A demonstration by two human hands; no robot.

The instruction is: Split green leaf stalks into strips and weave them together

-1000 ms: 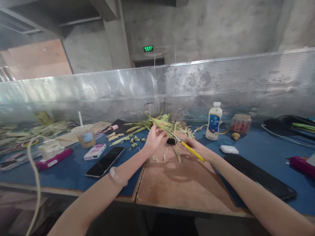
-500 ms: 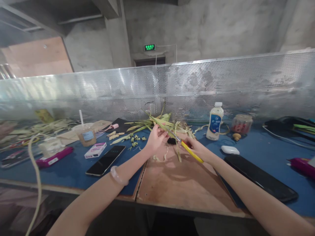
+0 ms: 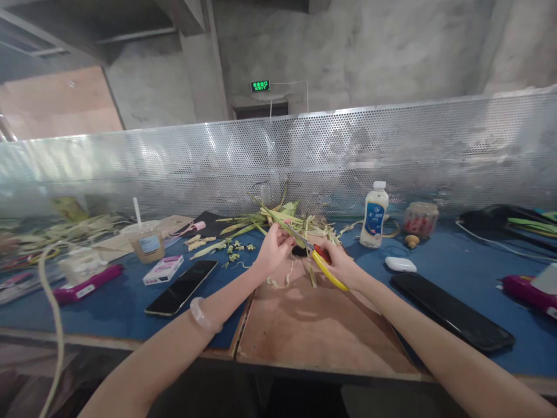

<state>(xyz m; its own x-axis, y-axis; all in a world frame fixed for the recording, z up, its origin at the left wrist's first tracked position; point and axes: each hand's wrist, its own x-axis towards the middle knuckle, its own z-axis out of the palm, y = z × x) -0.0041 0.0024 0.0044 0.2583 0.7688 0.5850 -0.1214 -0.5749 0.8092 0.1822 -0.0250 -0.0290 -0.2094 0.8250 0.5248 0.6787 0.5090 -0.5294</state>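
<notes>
My right hand (image 3: 338, 261) is closed on yellow-handled scissors (image 3: 328, 270), whose blades point up and left towards my other hand. Between the fingers of my left hand (image 3: 275, 247) is a long green leaf strip (image 3: 282, 220), with the blades lying along it. Whether the blades are cutting into the strip I cannot tell. Behind both hands spreads a pile of green and dried leaf strips (image 3: 248, 222). A small dark object (image 3: 299, 251) lies on the board between my hands, partly hidden.
A wooden board (image 3: 313, 331) covers the table's middle. To the left are a phone (image 3: 181, 287), a small box (image 3: 163, 270) and a drink cup (image 3: 149, 247). On the right stand a bottle (image 3: 374, 217), a jar (image 3: 420, 219), an earbud case (image 3: 400, 265) and a black device (image 3: 452, 310).
The whole view has shifted slightly, so things appear a little further left. The yellow scissor handles have spread apart, and a red inner part now shows. My left hand still holds the strip.
</notes>
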